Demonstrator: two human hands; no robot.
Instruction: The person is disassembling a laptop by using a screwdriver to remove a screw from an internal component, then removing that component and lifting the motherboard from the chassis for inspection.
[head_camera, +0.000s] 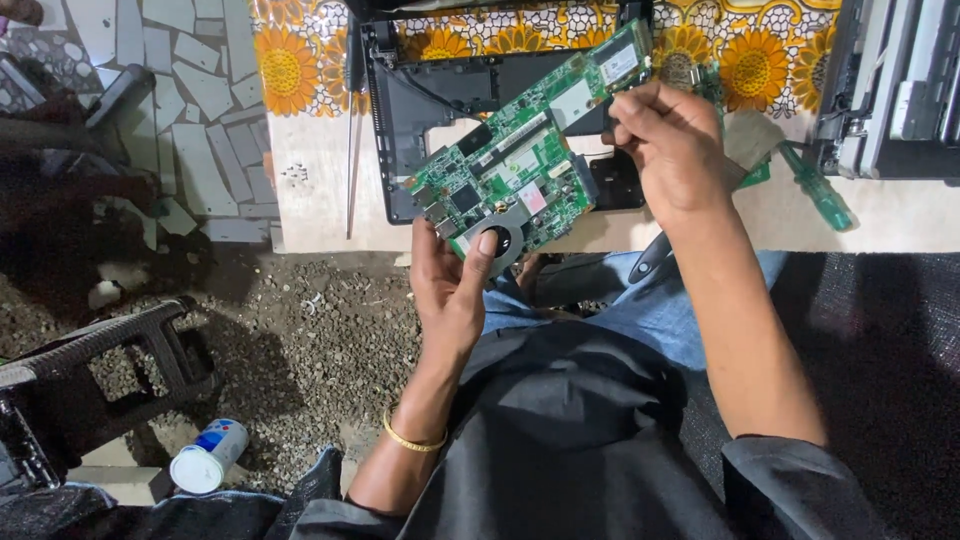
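Note:
A green laptop circuit board (520, 160) with chips and a round fan cut-out is held tilted above the table edge. My left hand (452, 285) grips its lower end, thumb pressed on the grey fan ring. At the board's upper right part, my right hand (672, 145) has its fingers pinched together. Behind the board lies an open black laptop base shell (425, 95).
The table (320, 190) has a sunflower-pattern cloth at the back. A green-handled screwdriver (820, 190) lies to the right, next to another dark device (890, 90). A thin rod (352, 140) lies left of the shell. On the gravel floor sit a white can (208, 457) and a black stool frame (110, 360).

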